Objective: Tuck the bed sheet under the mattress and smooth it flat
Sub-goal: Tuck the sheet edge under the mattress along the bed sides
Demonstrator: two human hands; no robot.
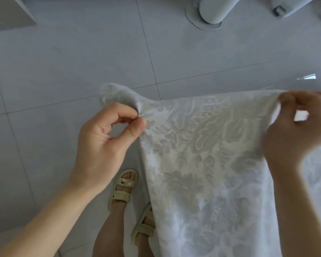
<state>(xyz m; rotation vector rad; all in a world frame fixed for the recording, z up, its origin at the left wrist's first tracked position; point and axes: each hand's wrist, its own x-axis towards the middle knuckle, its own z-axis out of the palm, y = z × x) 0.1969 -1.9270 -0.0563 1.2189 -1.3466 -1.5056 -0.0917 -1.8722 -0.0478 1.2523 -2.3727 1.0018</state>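
Two hands, one sheet (pixel 202 164)
It hangs between them: left hand (pixel 107 141) pinches its corner, right hand (pixel 300 130) grips its top edge, above two sandals (pixel 123 188).

I see open floor (pixel 63 71) beyond my left hand (pixel 104 138); the sheet (pixel 202 154) fills the room toward my right hand (pixel 300 127).

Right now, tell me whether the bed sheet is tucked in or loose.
Loose and spread: the left hand and right hand hold the bed sheet by its top edge, stretched between them, hanging over the floor.
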